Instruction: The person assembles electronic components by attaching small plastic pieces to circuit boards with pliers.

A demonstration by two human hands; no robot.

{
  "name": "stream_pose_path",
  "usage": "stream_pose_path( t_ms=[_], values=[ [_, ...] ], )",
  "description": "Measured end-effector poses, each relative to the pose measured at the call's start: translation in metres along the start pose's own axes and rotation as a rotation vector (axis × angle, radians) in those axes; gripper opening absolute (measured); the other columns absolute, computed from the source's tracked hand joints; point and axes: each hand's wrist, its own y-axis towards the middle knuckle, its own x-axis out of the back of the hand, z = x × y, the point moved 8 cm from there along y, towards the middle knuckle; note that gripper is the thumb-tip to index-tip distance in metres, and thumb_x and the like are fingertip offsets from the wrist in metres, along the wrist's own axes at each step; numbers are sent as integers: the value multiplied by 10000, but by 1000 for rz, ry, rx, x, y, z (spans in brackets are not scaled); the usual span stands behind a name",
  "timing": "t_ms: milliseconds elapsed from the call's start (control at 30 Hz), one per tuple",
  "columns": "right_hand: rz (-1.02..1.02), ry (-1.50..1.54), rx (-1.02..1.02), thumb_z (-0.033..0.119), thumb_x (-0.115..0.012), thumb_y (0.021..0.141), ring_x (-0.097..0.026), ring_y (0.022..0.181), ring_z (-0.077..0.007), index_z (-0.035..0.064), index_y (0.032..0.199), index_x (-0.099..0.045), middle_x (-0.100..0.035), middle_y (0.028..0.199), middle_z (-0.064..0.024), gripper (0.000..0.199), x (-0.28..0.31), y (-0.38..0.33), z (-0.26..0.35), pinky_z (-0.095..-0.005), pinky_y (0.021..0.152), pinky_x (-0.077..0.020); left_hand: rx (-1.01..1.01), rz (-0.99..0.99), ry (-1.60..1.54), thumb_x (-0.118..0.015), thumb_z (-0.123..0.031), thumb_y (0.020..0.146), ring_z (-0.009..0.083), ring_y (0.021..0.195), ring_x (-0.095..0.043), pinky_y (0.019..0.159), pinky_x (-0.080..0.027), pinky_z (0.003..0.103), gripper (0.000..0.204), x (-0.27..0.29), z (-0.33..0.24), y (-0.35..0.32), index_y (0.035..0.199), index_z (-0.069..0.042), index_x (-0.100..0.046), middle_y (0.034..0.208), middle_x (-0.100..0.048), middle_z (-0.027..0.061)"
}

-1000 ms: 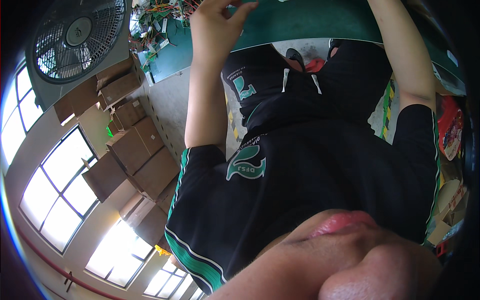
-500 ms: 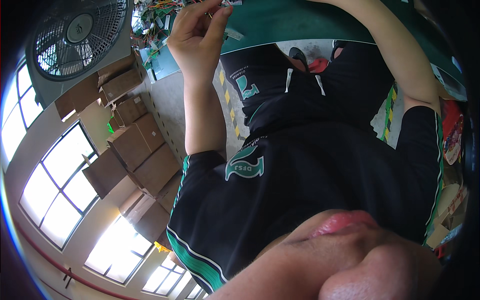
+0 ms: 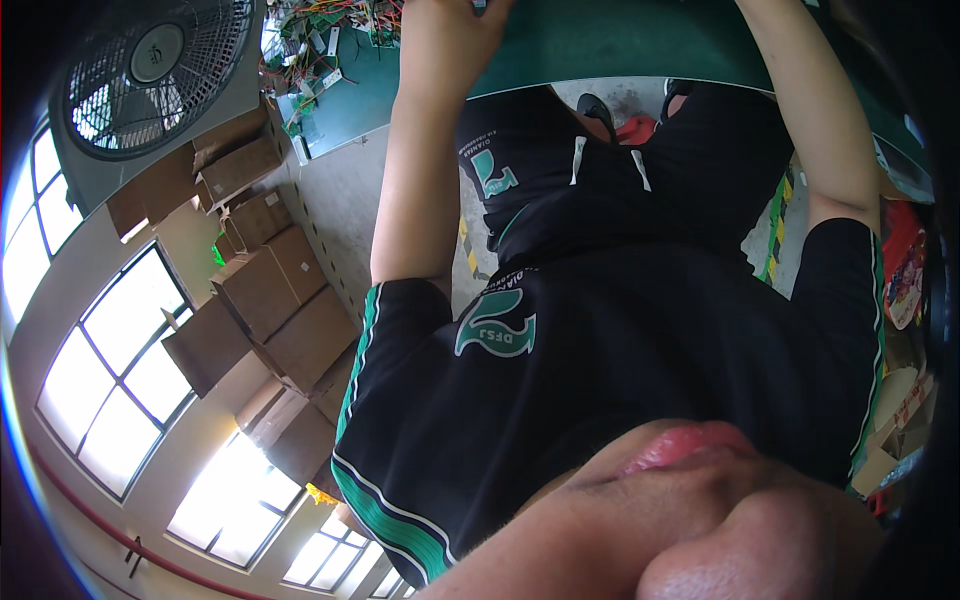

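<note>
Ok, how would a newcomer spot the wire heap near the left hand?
Find the green worktable along the top edge, where the left hand reaches. Left of that hand, beside the grey box fan, lies the wire heap: a many-coloured tangle, unlike the plain brown cardboard boxes below it.

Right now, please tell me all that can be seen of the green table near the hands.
The green table runs along the top edge, a flat, smooth-looking dark green surface with a curved near rim. The left hand rests at its edge, partly cut off. Loose wires and small parts lie further along. The person's black-clad legs go under it.
</note>
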Motion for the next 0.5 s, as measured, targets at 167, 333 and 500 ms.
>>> stream_pose_path(
  t_ms=[167, 333, 500],
  values=[
    [-42, -37, -38, 298, -729, 906, -705, 843, -328, -1, 1031, -712, -726, 898, -198, 325, 2, -1, -6, -443, 726, -514, -72, 204, 51, -701, -87, 911, 343, 916, -723, 833, -567, 410, 212, -19, -5, 20, 1104, -15, -749, 1032, -741, 171],
    [19, -13, -82, 306, -747, 887, -707, 840, -345, -3, 1024, -713, -728, 904, -203, 340, -9, -1, -4, -455, 729, -522, -79, 259, 95, -694, -89, 904, 346, 985, -730, 862, -562, 434, 225, -24, 1, 25, 1112, -16, -745, 1053, -757, 179],
    [14, -16, -103, 323, -766, 863, -710, 845, -366, -4, 1009, -718, -727, 903, -215, 361, -16, 2, -7, -465, 732, -529, -49, 267, 61, -704, -74, 895, 347, 976, -729, 864, -564, 424, 224, -23, 0, 24, 1106, -10, -744, 1044, -757, 174]
  ],
)
